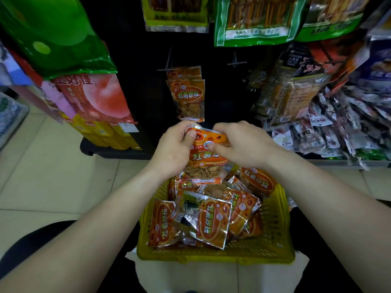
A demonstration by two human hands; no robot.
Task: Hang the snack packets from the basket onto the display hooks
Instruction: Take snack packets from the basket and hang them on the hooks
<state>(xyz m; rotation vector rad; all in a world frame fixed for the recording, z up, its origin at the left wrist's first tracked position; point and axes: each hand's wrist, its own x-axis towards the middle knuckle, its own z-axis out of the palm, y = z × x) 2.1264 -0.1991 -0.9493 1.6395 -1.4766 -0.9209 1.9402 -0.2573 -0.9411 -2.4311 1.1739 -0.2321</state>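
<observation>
An orange snack packet [204, 159] is held upright above the yellow basket [279, 229]. My left hand [175, 150] pinches its top left corner, and my right hand [243, 144] pinches its top right edge near the hang hole. Several more orange packets [213, 223] lie piled in the basket. A few packets of the same kind [189, 98] hang on a display hook [167, 66] on the dark panel, just above my hands. A second hook [236, 61] to the right carries nothing.
Green bags [251, 20] hang above the hooks. Pink and yellow boxes [99, 106] stand on the left. Dark and orange packets [296, 89] and a heap of small packets [338, 132] fill the right. Beige floor tiles [53, 170] lie to the left.
</observation>
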